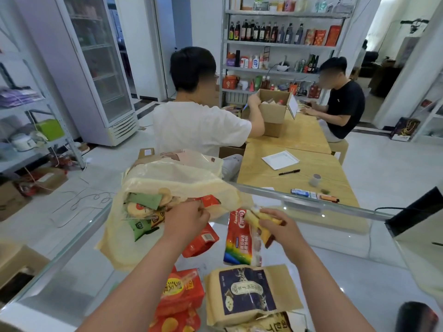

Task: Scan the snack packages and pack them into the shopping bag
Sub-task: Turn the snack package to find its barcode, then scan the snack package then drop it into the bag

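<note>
Head view, and the biggest thing in play is the shopping bag (172, 178), a thin pale-yellow plastic sack slumped on the glass counter (335, 271). One bag only. It looks limp and crinkly, no stiffness at all, so its mouth needs holding open. The left hand (185, 218) does just that, fingers pinched on the bag's rim near the opening. Inside, several small packets show, green ones and round cracker packs among them; they overlap too much for a firm count.

Next down in size, the tan kraft pouch (249, 295) lies flat nearest the camera, one of it clearly seen, with the corner of something similar peeking below. Soft, probably light; best lifted by its sealed top edge.

Beside it, the red-orange snack bags (182, 295), two stacked, puffy and likely fragile inside, so no squeezing.

Then one long rainbow-striped pack (237, 238), glossy and probably slippery; take it around the middle.

One red packet (201, 240) lies partly under the left forearm.

Smallest: the yellow snack packet (260, 224), one, gripped by the right hand (280, 227), fingers curled round it just beside the bag's mouth. Light and crushable, I'd judge.
</note>
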Tool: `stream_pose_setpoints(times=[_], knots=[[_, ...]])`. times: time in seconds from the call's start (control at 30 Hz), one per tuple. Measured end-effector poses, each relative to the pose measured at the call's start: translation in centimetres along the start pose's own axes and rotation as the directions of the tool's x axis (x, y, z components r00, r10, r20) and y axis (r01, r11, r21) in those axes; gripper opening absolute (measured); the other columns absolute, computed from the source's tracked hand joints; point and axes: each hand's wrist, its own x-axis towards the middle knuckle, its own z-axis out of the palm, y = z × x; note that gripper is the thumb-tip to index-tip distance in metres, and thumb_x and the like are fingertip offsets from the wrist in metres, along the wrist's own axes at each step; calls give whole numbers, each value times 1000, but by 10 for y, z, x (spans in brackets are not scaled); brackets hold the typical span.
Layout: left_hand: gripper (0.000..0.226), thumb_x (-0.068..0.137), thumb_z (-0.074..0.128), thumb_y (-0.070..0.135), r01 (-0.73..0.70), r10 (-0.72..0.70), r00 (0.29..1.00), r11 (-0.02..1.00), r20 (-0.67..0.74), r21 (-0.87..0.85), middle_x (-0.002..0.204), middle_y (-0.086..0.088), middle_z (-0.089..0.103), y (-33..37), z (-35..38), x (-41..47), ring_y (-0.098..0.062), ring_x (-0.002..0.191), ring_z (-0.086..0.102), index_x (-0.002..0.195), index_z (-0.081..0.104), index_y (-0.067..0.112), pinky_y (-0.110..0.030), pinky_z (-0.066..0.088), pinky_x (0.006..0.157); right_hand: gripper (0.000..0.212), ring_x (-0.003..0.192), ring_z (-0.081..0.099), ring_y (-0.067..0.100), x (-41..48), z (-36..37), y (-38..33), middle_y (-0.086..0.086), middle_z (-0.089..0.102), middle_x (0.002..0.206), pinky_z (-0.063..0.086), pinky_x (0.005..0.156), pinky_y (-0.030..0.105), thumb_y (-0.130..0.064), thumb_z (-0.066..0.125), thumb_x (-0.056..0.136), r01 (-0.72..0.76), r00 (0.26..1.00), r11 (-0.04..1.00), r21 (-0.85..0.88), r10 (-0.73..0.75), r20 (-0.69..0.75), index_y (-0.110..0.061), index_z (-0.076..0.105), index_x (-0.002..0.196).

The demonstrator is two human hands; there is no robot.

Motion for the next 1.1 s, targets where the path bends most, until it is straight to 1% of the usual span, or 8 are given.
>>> stream_pose_setpoints(times=[0.1,0.33,0.43,0.57,0.73,0.83,0.97,1.1], knots=[[25,86,50,32,13,-20,994,998,107,67,73,-1,66,11,8,-8,-20,69,61,76,67,17,-27,42,52,26,70,61,23,-1,-35,22,18,60,101,55,50,31,-11,68,87,-39,989,993,112,55,-140,-12,63,112],[29,82,51,47,-90,12,899,983,438,157,69,12,61,26,17,-22,-10,70,58,63,63,29,-23,39,61,58,118,44,36,-4,-54,50,18,49,129,40,93,46,-30,75,77,-209,786,914,-347,-54,-616,-14,52,128],[21,91,55,37,-34,50,910,998,411,-48,96,17,65,28,15,-23,-2,86,57,102,72,37,-16,37,67,42,110,51,30,-12,-29,37,9,59,116,40,87,39,-31,72,78,-71,876,735,-674,-277,-394,-14,61,114],[25,89,57,44,3,81,924,976,373,-218,101,14,68,32,13,-19,0,85,58,112,67,37,-17,41,69,74,109,57,24,-14,36,33,0,59,116,48,90,38,-68,65,61,-80,996,779,-622,94,-10,-29,49,122],[20,90,59,29,-20,214,915,871,342,-492,65,15,63,42,10,-13,2,54,54,72,67,28,-21,47,60,112,133,29,36,-11,86,39,14,20,145,34,104,47,-60,69,66,-249,966,630,-736,219,-139,-34,-2,149],[28,91,54,23,35,236,871,846,432,-532,62,10,65,41,7,-6,-4,48,54,70,68,13,-17,45,50,107,132,27,35,-6,95,38,14,19,145,34,104,45,-48,70,72,-304,952,582,-754,211,-221,-38,-5,148],[34,94,46,23,73,308,771,827,558,-557,63,6,68,46,9,-1,-6,49,59,70,69,15,-18,42,45,90,120,45,33,9,79,37,11,45,131,40,96,41,-52,65,70,-339,938,758,-557,225,-264,-45,14,144],[43,100,40,26,226,291,769,709,569,-668,59,0,66,61,12,1,-12,48,59,67,64,12,-20,44,48,46,91,65,21,-2,52,23,-6,69,96,53,80,43,-61,58,68,-146,940,977,-153,89,-328,-56,48,112]])
